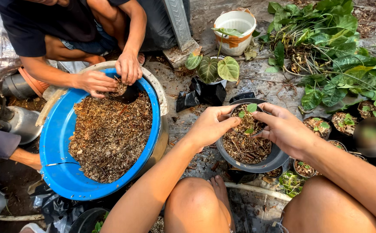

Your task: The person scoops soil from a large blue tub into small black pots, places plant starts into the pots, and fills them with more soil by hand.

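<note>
The left hand (211, 126) and the right hand (285, 129) are both wrapped around a small black pot (246, 121) with a tiny green plant (251, 108). They hold it over a grey bowl (257, 166) of brown bark bits. Close by, another person's hands (110, 75) dig in a big blue tub (58, 168).

left hand (211, 126) and right hand (283, 129) cupped together, fingers curled

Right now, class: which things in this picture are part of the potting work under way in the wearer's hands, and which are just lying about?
In use:
- left hand and right hand, both on the small black pot
- seedling in that pot
- grey bowl of bark mix beneath it

Lying about:
- white bucket
- heap of uprooted plants
- black bag
- potted heart-leaf plant
</note>
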